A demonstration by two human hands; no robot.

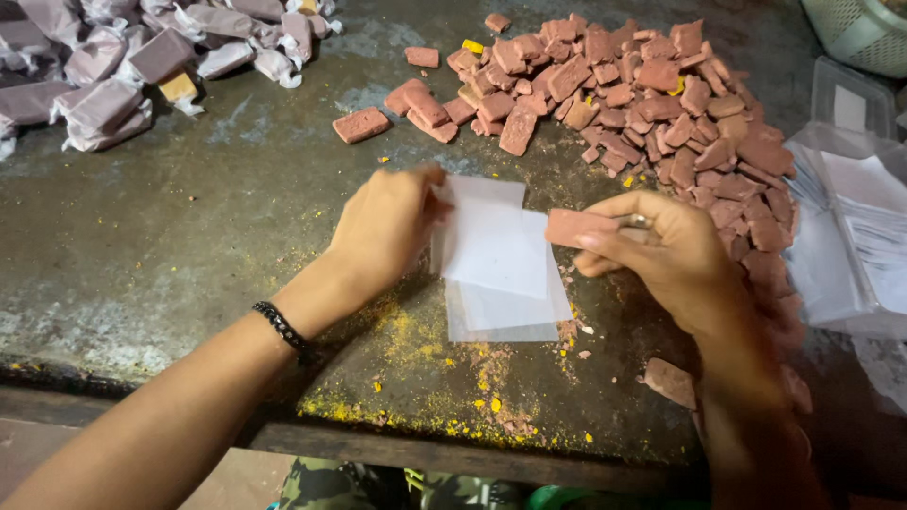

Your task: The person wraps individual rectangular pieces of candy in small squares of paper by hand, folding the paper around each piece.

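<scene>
Flat reddish-brown bar (578,227) held level over white wrapper sheets (496,260).

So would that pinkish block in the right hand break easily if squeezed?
Probably. The pinkish block looks stiff, held level by one end in the right hand. Crumbs on the table suggest it chips. Flat sides: unlikely to roll.
</scene>
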